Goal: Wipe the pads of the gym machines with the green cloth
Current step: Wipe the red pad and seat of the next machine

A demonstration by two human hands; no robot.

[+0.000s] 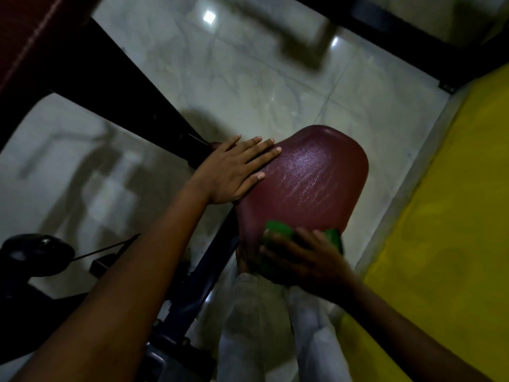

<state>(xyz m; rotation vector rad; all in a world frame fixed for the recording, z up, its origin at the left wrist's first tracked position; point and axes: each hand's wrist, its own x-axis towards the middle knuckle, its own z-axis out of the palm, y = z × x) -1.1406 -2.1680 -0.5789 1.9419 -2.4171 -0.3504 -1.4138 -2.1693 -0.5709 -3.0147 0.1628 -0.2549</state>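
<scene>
A: Largest item first?

B: Floor (248,78): pale marble-look tiles, glossy, with two bright ceiling-light reflections near the top. A yellow mat (446,216) runs along its right side.

A: Next?

B: Machine frame (118,86): a black steel beam, slanting from upper left down to the seat. Above it, in the top left corner, a dark red pad (24,26) with a stitched seam, blurred.

A: And the seat itself?

B: Seat pad (308,183): maroon, rounded, textured vinyl, with fine pale scuff lines catching the light on its right half. It stands in the middle of the view, above the floor.

A: The person?

B: Two bare forearms reaching in from below, and light trousers (261,326) under the seat pad. Left hand (231,172): flat, fingers straight and spread, resting on the pad's left edge. Right hand (300,257): fingers bent over the green cloth (278,230), pressing it against the pad's near edge; motion blur hides the finer grip.

A: Cloth location, then?

B: Under the right hand, on the near end of the seat pad, green showing on both sides of the fingers.

A: Smallest?

B: A black round knob (35,252) at lower left, shape unclear.
</scene>
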